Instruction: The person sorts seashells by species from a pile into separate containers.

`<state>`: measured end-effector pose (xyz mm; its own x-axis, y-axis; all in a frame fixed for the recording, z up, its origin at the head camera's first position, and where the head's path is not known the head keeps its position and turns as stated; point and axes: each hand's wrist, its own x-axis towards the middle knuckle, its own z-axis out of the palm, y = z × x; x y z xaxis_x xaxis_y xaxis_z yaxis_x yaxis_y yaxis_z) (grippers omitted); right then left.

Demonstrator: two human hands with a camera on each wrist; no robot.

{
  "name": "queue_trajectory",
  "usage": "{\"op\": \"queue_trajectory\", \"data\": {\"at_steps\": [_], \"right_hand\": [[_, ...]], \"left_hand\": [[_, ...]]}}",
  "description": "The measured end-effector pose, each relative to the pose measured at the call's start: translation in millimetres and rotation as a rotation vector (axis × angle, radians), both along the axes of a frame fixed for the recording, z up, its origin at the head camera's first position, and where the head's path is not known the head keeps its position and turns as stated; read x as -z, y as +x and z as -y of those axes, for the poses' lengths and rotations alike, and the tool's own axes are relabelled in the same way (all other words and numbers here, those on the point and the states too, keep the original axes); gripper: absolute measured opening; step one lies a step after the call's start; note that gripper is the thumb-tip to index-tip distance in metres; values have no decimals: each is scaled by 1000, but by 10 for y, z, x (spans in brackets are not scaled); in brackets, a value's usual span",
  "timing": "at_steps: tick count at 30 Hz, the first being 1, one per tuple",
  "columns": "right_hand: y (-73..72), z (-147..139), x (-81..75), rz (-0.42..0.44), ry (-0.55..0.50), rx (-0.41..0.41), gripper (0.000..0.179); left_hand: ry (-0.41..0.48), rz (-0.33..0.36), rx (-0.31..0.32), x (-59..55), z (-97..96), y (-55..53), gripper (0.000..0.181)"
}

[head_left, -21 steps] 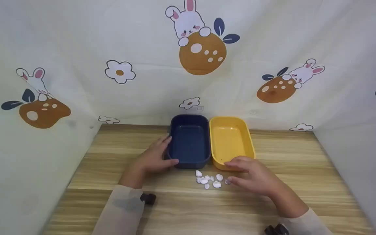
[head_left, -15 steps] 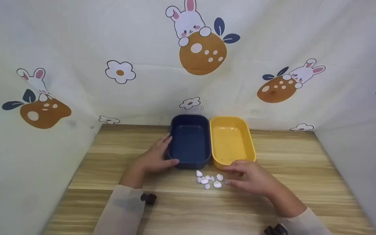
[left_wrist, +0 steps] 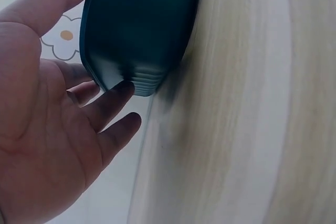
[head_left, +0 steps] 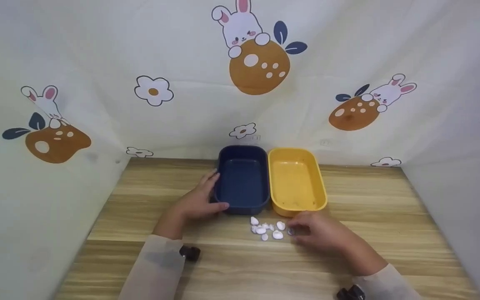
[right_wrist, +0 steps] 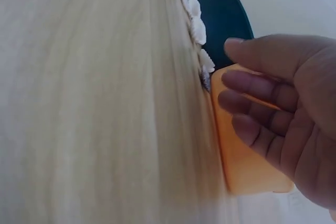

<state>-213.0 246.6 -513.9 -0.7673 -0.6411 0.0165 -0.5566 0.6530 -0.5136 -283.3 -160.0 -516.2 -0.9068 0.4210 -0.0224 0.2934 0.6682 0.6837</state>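
Note:
My left hand rests against the dark blue bin, its fingers spread along the left side and the thumb at the near left corner. In the left wrist view these fingers look fairly straight. Several small white seashells lie in a loose group in front of the bins. My right hand hovers low at the group's right end, thumb and fingers apart around a small greyish shell. Nothing is visibly pinched. Right behind this hand stands the yellow bin.
Both bins stand side by side, touching or nearly so, close to the back wall cloth printed with rabbits and flowers. The wood-grain table runs out in front of them. Cloth walls also rise at the left and right.
My right hand has come down and slightly nearer from the yellow bin's front rim, bringing its fingers beside the rightmost shell. The left hand and both bins have stayed in place.

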Motion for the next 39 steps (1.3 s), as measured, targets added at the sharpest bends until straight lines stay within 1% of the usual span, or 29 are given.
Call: {"op": "queue_trajectory", "data": {"at_steps": [5,9,13,19,23,28,32,35,39], "right_hand": [[-12,6,62,-58,20,-36,30],[-5,22,100,-96,21,-44,31],[-3,42,125,-113,9,-50,29],[-3,53,130,-98,0,-46,25],[3,56,126,-88,5,-33,23],[1,60,125,-62,4,-21,16],[-10,63,132,-22,-5,-17,10],[-17,63,137,11,-22,-10,11],[-18,58,139,17,-29,4,13]], "left_hand": [[13,8,-5,15,6,-4,112],[28,3,13,18,15,-10,112],[50,4,24,22,20,-16,112],[95,35,23,50,30,-13,114],[101,43,19,68,38,-11,115],[96,47,19,67,38,-8,115],[83,52,14,63,37,-7,116],[76,56,9,60,39,-10,117],[90,45,22,59,42,-15,115]]}}
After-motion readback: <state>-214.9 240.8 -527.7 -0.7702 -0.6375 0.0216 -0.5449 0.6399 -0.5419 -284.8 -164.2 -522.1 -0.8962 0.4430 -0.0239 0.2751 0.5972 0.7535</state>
